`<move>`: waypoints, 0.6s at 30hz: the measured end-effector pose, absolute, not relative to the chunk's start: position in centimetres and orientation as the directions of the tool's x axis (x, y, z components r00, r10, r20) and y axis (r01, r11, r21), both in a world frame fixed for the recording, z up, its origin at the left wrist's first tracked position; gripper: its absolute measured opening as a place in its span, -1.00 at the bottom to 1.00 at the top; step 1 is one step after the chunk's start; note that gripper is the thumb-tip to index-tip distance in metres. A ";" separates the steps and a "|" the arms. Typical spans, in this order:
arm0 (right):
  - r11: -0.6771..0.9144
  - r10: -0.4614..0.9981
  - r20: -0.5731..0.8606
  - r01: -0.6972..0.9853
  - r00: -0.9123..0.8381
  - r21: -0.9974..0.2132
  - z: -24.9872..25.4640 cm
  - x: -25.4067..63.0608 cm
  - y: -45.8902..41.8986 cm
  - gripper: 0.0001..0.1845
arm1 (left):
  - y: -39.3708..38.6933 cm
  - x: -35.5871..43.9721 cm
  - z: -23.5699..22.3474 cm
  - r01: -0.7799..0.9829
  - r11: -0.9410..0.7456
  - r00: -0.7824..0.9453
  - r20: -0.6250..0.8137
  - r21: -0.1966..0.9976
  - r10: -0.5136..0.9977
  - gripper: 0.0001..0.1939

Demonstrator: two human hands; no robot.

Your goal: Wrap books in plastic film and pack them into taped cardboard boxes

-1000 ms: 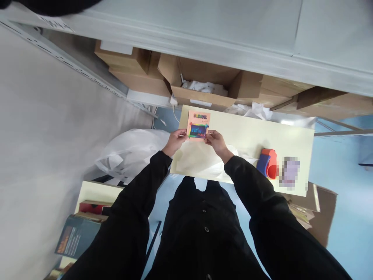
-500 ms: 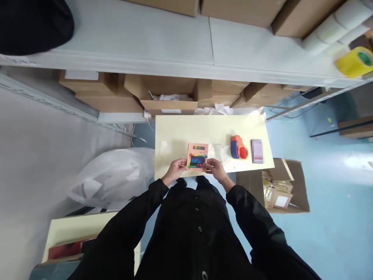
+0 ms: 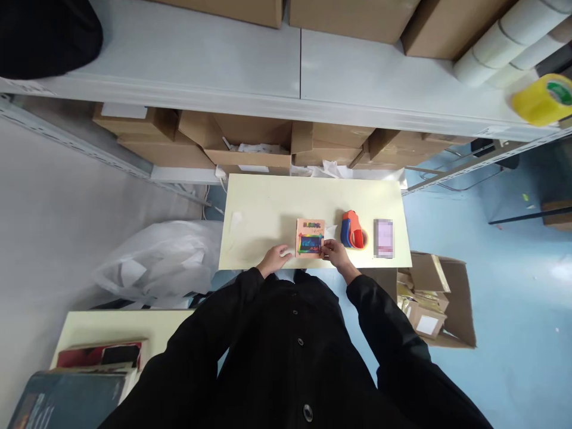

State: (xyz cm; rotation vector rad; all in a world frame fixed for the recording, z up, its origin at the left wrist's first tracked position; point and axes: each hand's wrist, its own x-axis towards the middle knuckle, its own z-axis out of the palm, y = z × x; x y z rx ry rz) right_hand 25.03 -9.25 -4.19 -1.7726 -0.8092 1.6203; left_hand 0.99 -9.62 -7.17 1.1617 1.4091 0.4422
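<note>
A small flat orange-pink packet or booklet (image 3: pixel 305 229) with rainbow-coloured print and a dark framed picture is over the front of the pale yellow table (image 3: pixel 263 196). My right hand (image 3: pixel 336 254) pinches its lower right edge between thumb and fingers. To its left, my left hand (image 3: pixel 274 260) is open with fingers stretched toward the packet, a small gap between them. Right of the packet stands an orange and blue tape dispenser (image 3: pixel 353 230). A scrap of white paper or film (image 3: pixel 330 232) lies between the packet and the dispenser.
A blurred-out pinkish rectangle (image 3: pixel 384 238) lies at the table's right. Beyond are a shelf (image 3: pixel 201 77) and cardboard boxes (image 3: pixel 250 159). An open carton (image 3: pixel 460 304) sits right, a white plastic bag (image 3: pixel 165 256) left. Books (image 3: pixel 75 396) rest lower left; yellow tape (image 3: pixel 538 101) is upper right.
My left hand has let go of the packet's left edge and moved slightly away. My right hand still holds the right edge. The whole view has shifted a little.
</note>
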 end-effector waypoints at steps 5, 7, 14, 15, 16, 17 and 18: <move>-0.676 0.737 -0.667 0.103 0.107 -0.730 -6.0 26.9 -8.2 -0.79 | -9.8 1.1 -7.8 0.603 0.409 0.112 -0.580 0.685 0.807 -0.46; -0.687 0.727 -0.677 0.117 0.117 -0.717 -6.8 27.4 -8.5 -0.81 | -9.9 1.2 -7.7 0.633 0.407 0.105 -0.594 0.658 0.797 -0.45; -0.711 0.703 -0.696 0.155 0.147 -0.686 -9.9 28.0 -9.3 -0.85 | -10.3 1.1 -7.7 0.674 0.368 0.102 -0.574 0.640 0.812 -0.46; -0.710 0.704 -0.693 0.161 0.151 -0.686 -10.2 28.0 -9.4 -0.85 | -10.3 1.0 -7.8 0.673 0.366 0.100 -0.569 0.643 0.816 -0.47; -0.707 0.707 -0.689 0.168 0.156 -0.687 -10.5 27.9 -9.4 -0.86 | -10.4 1.0 -7.8 0.673 0.366 0.099 -0.568 0.643 0.817 -0.47; -0.702 0.712 -0.683 0.177 0.161 -0.690 -10.7 27.9 -9.5 -0.86 | -10.4 1.0 -7.9 0.675 0.367 0.097 -0.570 0.640 0.816 -0.47; -0.696 0.718 -0.675 0.187 0.167 -0.694 -10.8 27.9 -9.5 -0.85 | -10.5 1.0 -7.9 0.679 0.368 0.096 -0.574 0.635 0.813 -0.46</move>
